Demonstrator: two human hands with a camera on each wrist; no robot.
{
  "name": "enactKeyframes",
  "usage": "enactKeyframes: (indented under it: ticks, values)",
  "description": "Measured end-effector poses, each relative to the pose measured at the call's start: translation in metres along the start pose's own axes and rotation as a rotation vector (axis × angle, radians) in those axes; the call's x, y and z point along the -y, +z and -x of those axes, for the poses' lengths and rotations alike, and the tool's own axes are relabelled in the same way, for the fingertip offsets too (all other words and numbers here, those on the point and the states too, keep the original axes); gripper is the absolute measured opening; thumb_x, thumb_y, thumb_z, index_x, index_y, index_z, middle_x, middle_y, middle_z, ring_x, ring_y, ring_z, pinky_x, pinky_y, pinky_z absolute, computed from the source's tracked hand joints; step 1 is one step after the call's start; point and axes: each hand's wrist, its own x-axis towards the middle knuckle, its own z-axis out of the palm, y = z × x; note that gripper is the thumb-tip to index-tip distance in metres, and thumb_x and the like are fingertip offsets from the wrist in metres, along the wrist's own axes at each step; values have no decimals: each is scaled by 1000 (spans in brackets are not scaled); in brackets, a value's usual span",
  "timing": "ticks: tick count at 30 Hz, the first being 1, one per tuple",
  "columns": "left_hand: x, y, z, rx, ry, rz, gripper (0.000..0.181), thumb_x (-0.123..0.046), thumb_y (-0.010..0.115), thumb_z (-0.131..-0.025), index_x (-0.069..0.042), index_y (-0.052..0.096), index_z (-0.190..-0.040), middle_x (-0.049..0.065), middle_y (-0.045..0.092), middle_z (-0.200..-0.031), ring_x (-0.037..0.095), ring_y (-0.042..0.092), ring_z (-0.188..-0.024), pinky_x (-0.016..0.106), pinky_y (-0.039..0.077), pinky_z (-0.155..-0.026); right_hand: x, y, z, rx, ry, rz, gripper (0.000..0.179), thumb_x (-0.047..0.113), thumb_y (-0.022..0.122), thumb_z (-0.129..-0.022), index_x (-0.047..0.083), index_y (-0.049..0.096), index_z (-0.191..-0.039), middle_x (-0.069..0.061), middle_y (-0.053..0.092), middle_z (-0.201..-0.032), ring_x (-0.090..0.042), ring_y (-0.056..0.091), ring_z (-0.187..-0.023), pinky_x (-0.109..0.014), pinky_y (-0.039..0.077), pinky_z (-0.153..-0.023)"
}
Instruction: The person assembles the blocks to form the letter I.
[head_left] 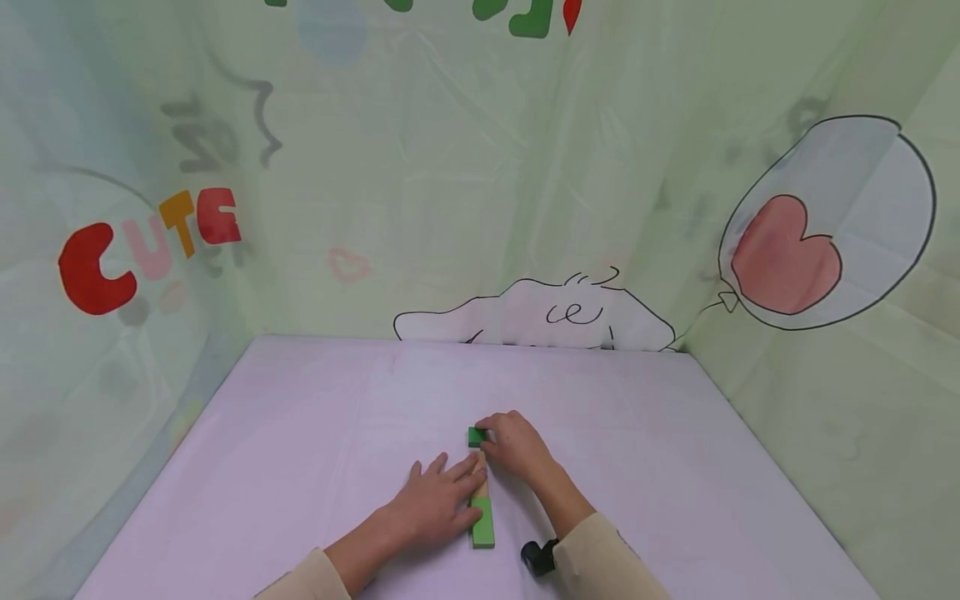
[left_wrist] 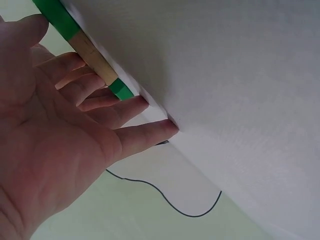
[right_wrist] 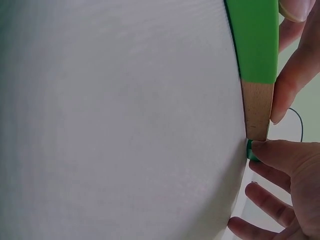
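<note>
A light green block (head_left: 483, 533) and a plain wooden block (head_left: 482, 487) lie end to end on the table. Beyond them sits a small dark green block (head_left: 476, 437). My left hand (head_left: 431, 504) reaches over from the left, fingers spread, its thumb at the light green block and a forefinger against the wooden one. With thumb and fingers, my right hand (head_left: 517, 446) pinches the small green block from the right. In the right wrist view, the right thumb (right_wrist: 280, 152) covers part of that small block (right_wrist: 251, 150).
A pale cloth covers the table (head_left: 300, 433). Printed fabric walls (head_left: 450, 167) rise along its back and sides. Near my right sleeve (head_left: 603, 558) is a black cylindrical object (head_left: 536, 558), partly hidden.
</note>
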Motion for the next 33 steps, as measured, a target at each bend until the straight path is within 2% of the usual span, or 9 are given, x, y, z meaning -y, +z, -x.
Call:
enactKeyframes:
  ticks: [9,16,25,33]
  values:
    - [-1,-1,0,-9,4,-6,57,-53,47,-105,-31,45,-157,-6,32,-170,46,40,-148,74,37,-108,-1,-1,3,-5,14,17,38,15,78,-91,10,72,-128,-10,73,-126,-29,66,-120,-45,54,-102]
    - [-3,-1,0,-5,-1,-3,58,-54,48,-104,-31,45,-157,-5,34,-169,46,40,-148,73,37,-108,-7,1,9,-10,6,-15,40,14,75,-92,9,69,-132,-12,69,-130,-32,64,-124,-49,51,-106]
    - [-3,-4,-1,11,-1,-11,59,-57,48,-104,-30,47,-157,-5,35,-168,45,42,-147,72,39,-108,-15,3,14,-10,52,-159,44,13,75,-92,6,66,-135,-17,67,-134,-36,62,-128,-52,49,-108]
    - [-1,-3,-1,9,3,-20,59,-56,48,-104,-30,47,-156,-5,35,-168,45,43,-147,71,40,-107,-12,4,13,-5,-9,-74,37,14,74,-94,9,70,-130,-14,70,-126,-34,65,-119,-50,52,-103]
